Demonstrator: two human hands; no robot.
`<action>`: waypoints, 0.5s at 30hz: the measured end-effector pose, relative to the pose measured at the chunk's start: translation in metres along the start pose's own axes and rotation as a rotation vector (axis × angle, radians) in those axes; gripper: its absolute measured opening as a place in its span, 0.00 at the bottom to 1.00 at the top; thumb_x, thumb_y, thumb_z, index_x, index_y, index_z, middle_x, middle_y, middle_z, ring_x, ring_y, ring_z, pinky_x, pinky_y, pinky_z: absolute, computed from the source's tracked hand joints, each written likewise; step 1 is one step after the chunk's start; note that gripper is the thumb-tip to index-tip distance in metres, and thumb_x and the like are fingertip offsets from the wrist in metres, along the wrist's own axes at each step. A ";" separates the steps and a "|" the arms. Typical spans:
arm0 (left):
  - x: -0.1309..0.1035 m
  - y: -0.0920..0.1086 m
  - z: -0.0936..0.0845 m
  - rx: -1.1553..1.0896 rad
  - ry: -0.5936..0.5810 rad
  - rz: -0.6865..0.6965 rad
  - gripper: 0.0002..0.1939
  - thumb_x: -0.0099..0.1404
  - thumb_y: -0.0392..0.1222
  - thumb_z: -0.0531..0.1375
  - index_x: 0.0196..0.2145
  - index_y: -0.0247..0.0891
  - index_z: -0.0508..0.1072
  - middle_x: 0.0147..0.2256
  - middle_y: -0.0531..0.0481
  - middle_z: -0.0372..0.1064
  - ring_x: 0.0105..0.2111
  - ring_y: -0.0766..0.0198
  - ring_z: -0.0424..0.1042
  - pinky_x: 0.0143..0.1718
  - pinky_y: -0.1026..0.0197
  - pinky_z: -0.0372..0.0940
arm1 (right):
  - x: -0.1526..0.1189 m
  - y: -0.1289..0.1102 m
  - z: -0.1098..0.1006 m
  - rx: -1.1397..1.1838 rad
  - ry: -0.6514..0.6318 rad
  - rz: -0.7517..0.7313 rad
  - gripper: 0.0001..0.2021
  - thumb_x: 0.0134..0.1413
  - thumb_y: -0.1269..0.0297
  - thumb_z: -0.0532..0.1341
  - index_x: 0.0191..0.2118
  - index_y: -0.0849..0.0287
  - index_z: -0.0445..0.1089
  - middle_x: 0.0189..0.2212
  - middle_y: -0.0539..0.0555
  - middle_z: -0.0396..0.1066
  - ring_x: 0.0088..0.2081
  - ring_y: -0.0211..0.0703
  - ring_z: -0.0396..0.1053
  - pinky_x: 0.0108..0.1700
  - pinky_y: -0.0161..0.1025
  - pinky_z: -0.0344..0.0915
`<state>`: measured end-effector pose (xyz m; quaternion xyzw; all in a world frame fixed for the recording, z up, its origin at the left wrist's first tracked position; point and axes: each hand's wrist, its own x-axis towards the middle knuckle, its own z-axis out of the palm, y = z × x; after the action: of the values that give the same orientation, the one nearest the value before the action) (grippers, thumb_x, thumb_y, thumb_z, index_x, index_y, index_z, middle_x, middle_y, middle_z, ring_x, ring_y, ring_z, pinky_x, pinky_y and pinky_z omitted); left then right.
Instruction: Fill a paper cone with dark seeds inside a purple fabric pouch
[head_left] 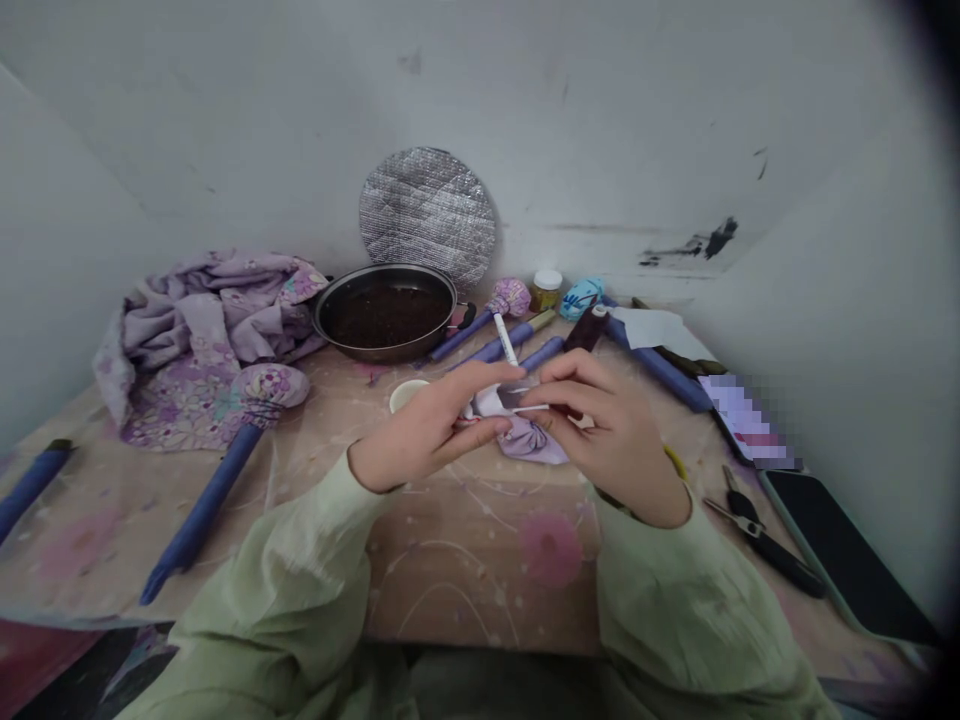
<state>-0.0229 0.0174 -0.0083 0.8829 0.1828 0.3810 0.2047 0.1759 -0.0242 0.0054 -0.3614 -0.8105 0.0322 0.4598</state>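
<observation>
My left hand (439, 415) is closed around a small white packet (489, 402), which looks open on its right side. My right hand (604, 425) pinches a thin white strip (531, 408) at the packet's opening; whether the strip is part of the packet I cannot tell. Just below my fingers, gathered lilac cloth (531, 442) lies on the table. A white stick (505, 340) shows behind my left fingertips. Partly hidden by my left hand is a pale cup (405, 393).
Left lies a cloth-headed blue stick (202, 510) beside crumpled floral fabric (202, 330). Behind are a dark-filled pan (390, 350), a round foil mat (429, 215), more blue-wrapped sticks (491, 347), a jar (547, 288) and dark thread (587, 328). Scissors (772, 545) and phones (847, 550) lie right.
</observation>
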 end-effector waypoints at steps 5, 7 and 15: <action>0.002 0.003 -0.004 0.019 -0.026 0.012 0.09 0.67 0.40 0.55 0.44 0.37 0.64 0.38 0.48 0.68 0.36 0.66 0.69 0.38 0.64 0.65 | -0.001 0.001 -0.007 0.026 0.091 -0.066 0.10 0.53 0.78 0.59 0.32 0.54 0.73 0.30 0.49 0.64 0.31 0.34 0.65 0.29 0.34 0.65; 0.002 0.004 -0.007 0.055 -0.030 0.030 0.08 0.67 0.40 0.55 0.43 0.37 0.63 0.37 0.48 0.68 0.35 0.66 0.69 0.37 0.64 0.65 | 0.000 0.000 -0.009 0.048 0.086 -0.090 0.10 0.53 0.77 0.60 0.33 0.54 0.73 0.31 0.50 0.65 0.33 0.35 0.67 0.31 0.34 0.66; 0.000 -0.003 -0.006 0.249 -0.094 0.047 0.09 0.68 0.39 0.54 0.46 0.38 0.62 0.43 0.45 0.68 0.44 0.65 0.70 0.44 0.63 0.66 | 0.002 -0.002 0.001 0.015 0.084 0.094 0.04 0.51 0.68 0.65 0.27 0.59 0.71 0.28 0.52 0.72 0.30 0.37 0.71 0.34 0.36 0.68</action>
<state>-0.0279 0.0207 -0.0060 0.9223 0.1983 0.3184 0.0929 0.1736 -0.0247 0.0072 -0.3965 -0.7723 0.0446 0.4943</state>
